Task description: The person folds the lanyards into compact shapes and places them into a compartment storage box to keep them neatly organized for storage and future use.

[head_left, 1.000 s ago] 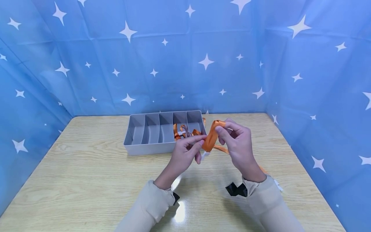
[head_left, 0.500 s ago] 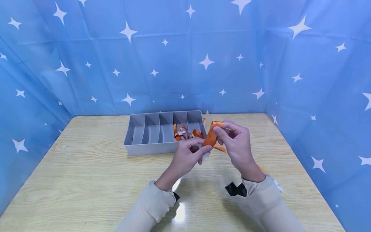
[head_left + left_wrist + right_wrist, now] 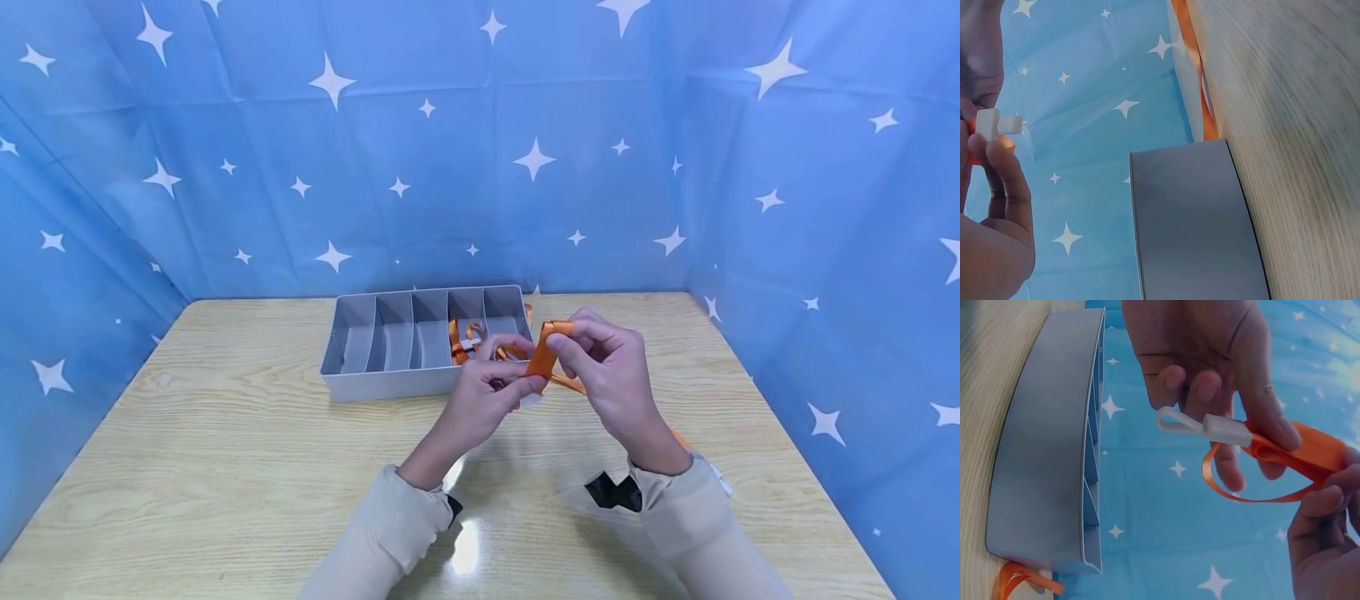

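Observation:
Both hands hold a folded orange lanyard (image 3: 542,358) above the table, to the right of the grey box. My left hand (image 3: 480,404) pinches its lower end between thumb and fingers, beside the white plastic clip (image 3: 1227,430) with its small loop. Higher up, my right hand (image 3: 611,367) pinches the folded top end. In the right wrist view a thin orange loop (image 3: 1210,478) hangs loose from the bundle. The left wrist view shows the clip's white end (image 3: 987,124) at the fingertips.
A grey divided box (image 3: 386,386) stands at the back middle. Orange lanyards (image 3: 455,342) lie in its fourth compartment. More orange strap (image 3: 568,383) lies on the table at the box's right. Another lanyard's white end (image 3: 722,481) shows beside the right sleeve.
The left thumb has come over the front of the orange band, and the left index finger has lifted away. The band between the hands looks shorter and narrower. The right hand has barely moved.

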`<state>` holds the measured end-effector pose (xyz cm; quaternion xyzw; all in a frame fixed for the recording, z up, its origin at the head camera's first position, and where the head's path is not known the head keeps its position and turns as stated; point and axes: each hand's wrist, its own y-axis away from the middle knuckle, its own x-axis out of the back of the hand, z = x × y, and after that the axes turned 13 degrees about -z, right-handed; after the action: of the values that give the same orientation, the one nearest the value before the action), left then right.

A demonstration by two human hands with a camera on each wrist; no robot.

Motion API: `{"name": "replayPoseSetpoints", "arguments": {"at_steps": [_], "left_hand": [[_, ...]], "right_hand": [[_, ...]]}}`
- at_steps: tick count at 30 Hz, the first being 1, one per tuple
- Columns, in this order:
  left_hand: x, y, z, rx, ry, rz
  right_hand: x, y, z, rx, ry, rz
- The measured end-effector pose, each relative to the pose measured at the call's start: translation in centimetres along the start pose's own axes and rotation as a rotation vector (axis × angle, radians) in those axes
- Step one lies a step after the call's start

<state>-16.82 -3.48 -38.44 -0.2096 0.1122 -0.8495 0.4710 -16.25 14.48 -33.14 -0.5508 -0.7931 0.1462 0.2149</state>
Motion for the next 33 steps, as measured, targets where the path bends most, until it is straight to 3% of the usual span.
{"name": "replayPoseSetpoints", "arguments": {"at_steps": [10,14,21,27,33], "left_hand": [[0.3,-0.3,-0.2,0.049,0.102,-0.061],[0.1,-0.1,-0.4,0.012,0.104,-0.046],[-0.4,0.1,-0.7,-0.097,0.046,0.027],[-0.9,0.2,-0.8,-0.178,-0.003,0.130],[-1.1,0.0,-0.7,-0.179,-0.001,0.214]], "right_hand": [[-0.1,0.2,-0.2,0.003,0.021,-0.027],[-0.1,0.2,-0.2,0.009,0.024,-0.022],[0.1,0.0,-0.3,0.021,0.004,0.001],[0.2,-0.1,-0.3,0.003,-0.014,0.023],[0.2,-0.1,-0.5,-0.029,-0.046,0.026]]}}
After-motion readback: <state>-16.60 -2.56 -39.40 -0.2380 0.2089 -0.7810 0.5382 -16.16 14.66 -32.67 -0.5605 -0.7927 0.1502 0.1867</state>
